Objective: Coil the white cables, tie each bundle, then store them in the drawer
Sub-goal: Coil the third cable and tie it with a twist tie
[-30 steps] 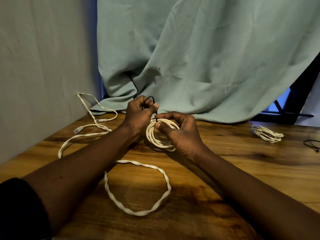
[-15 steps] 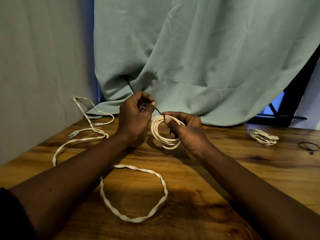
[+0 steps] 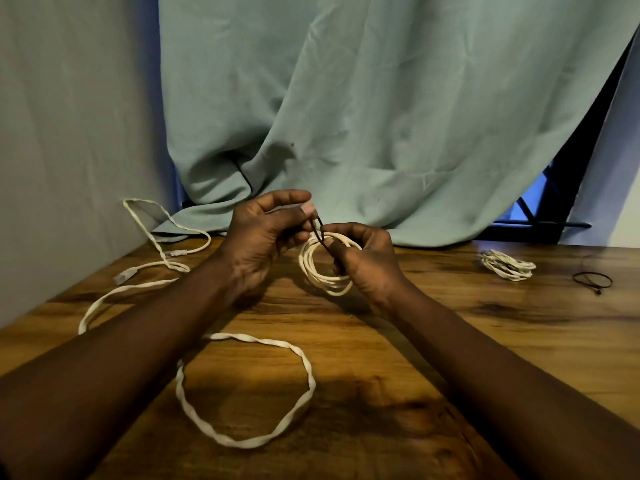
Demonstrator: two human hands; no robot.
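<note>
Setting: a wooden table [image 3: 450, 341] against a pale wall [image 3: 69, 133], with a grey-green curtain [image 3: 381, 116] hanging behind it and draping onto the far edge.
Left hand [image 3: 263, 237]: raised over the middle of the table, thumb and forefinger pinching the free end of a black tie [image 3: 320, 230]; the other fingers are curled in loosely.
Right hand [image 3: 367, 261]: just right of the left one, fingers wrapped round the right side of the coiled cable [image 3: 313, 271], with thumb and fingertip meeting at the top where the tie crosses the strands.
Coiled cable: a small white ring of several turns, held upright between the two hands and off the wood.
Black tie: a thin dark strand running from the left hand's pinch down across the top of the coil.
Loose white cable [image 3: 242, 441]: flat and twisted, forming a wide loop on the near table between the forearms, then passing under the left arm to the far left, where a plug end [image 3: 123, 275] lies.
Second bundle [image 3: 507, 265]: a white coil lying flat at the far right, well apart from the hands.
Spare tie [image 3: 592, 280]: a dark loop just right of that bundle.
</note>
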